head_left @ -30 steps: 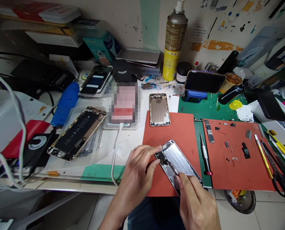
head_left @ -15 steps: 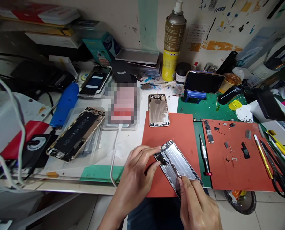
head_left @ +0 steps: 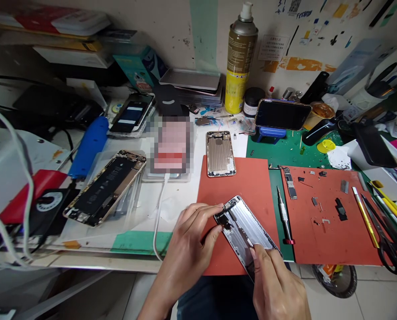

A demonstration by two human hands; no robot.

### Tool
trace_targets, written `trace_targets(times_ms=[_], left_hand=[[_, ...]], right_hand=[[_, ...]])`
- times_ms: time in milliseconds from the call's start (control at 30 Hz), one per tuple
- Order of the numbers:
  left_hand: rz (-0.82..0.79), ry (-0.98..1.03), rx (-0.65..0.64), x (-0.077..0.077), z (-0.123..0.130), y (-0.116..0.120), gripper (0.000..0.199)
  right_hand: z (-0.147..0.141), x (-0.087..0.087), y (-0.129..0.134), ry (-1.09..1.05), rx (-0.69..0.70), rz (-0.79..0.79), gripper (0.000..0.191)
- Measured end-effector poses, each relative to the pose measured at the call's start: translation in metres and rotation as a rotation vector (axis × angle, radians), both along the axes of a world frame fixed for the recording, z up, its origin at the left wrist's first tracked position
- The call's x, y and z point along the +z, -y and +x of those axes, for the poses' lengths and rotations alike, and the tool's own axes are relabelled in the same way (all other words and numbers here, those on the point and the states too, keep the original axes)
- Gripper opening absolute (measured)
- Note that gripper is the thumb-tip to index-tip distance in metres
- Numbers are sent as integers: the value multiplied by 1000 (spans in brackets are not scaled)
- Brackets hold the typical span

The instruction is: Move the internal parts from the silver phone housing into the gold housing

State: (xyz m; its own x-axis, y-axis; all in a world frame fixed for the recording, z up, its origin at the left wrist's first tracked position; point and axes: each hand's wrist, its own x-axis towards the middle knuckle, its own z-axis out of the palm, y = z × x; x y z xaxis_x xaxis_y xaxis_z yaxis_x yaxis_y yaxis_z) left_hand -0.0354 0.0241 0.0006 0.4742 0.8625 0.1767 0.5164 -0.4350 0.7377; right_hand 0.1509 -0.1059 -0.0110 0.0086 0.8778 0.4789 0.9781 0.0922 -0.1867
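A silver phone back housing (head_left: 255, 221) lies tilted across the front of the red-orange mat (head_left: 248, 178), with small dark parts along its upper left end. My left hand (head_left: 194, 235) grips that end, index finger on the corner and thumb by a black flex part (head_left: 225, 221). In my right hand (head_left: 276, 278) a slim metal tool (head_left: 244, 232) is pinched between thumb and fingers. Its narrow end reaches over the inside of the housing toward the black part; whether it touches cannot be made out. My right fingers cover the housing's near end.
A gold phone housing (head_left: 220, 155) lies behind. At right are a silver pen-like tool (head_left: 284, 215), a second mat (head_left: 318, 240) with loose small parts, and scissors (head_left: 386, 255). An opened phone (head_left: 106, 189) and a white cable (head_left: 158, 218) lie left. A spray can (head_left: 241, 62) stands at the back.
The view has shifted very slightly. My right hand has moved a little to the right with the metal tool; my left hand stays on the housing.
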Motion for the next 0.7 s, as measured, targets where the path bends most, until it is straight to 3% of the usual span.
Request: trace_targets(times_ms=[267, 500, 700], left_hand=[[6, -8, 1, 0, 0, 0, 36], [18, -8, -9, 2, 0, 0, 36], [147, -6, -17, -1, 6, 0, 35]], right_hand=[[2, -7, 3, 67, -18, 66, 21], [2, -6, 2, 68, -2, 18, 19], [0, -5, 0, 50, -26, 35, 19]])
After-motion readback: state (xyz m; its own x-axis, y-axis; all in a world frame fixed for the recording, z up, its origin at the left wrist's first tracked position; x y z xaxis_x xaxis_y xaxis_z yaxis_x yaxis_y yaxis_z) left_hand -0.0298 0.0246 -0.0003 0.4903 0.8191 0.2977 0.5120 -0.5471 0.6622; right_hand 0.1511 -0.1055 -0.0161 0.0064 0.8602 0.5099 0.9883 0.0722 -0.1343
